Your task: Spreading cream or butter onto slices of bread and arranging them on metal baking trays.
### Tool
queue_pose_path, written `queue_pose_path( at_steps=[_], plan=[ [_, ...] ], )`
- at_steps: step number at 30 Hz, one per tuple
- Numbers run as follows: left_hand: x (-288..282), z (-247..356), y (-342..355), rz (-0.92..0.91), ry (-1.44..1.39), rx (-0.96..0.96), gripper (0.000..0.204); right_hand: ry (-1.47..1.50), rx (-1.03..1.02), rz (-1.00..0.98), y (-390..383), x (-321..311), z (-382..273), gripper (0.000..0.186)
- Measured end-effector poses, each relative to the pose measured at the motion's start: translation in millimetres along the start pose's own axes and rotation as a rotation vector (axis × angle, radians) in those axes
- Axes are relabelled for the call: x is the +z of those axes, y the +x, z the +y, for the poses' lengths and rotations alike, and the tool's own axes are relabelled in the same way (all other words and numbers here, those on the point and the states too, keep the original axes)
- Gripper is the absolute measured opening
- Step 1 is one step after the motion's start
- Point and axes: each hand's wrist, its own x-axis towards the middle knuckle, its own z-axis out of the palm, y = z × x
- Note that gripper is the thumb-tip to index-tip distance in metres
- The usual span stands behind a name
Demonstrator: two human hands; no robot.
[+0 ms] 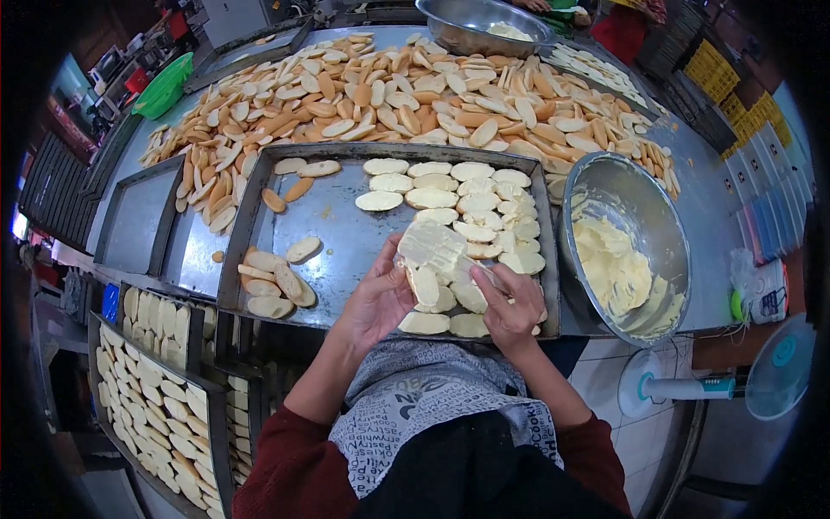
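Observation:
My left hand [380, 292] is closed on an oval bread slice [424, 285], held up over the tray. Between finger and thumb my right hand [512, 310] grips a flat spreading scraper [435, 246], its wide blade smeared with pale yellow cream and lying across the top of the slice. Under both hands is a dark metal tray [337, 251]. Rows of cream-coated slices [432, 197] fill its right side. Several plain slices [272, 284] lie loosely piled in its near left corner, and a few more [298, 177] rest at its far left.
A large steel bowl of cream [614, 268] stands right of the tray. Beyond spreads a big heap of bread slices [406, 95], with another steel bowl [484, 26] behind. Filled trays [156, 415] stand stacked at lower left. A fan [692, 387] is at the right.

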Motion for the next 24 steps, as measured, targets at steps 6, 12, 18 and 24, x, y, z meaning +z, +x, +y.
queue_pose_path(
  at_steps=[6, 12, 18, 24],
  plan=[
    [-6.2, -1.8, -1.0, -0.012, 0.048, -0.017, 0.058, -0.158, 0.031, 0.007, 18.5, 9.9, 9.2, 0.059],
    [-17.9, 11.3, 3.6, 0.059, 0.166, 0.137, 0.060, 0.002, 0.140, -0.051, 26.3, -24.4, -13.7, 0.058],
    [-10.3, 14.6, 3.0, 0.064, 0.293, 0.241, 0.060, -0.087, 0.060, -0.164, 26.6, -37.6, -20.6, 0.058],
    [-3.3, 13.4, 2.1, 0.113, 0.396, 0.261, 0.051, -0.094, -0.016, -0.158, 25.4, -32.5, -20.9, 0.064]
  ],
)
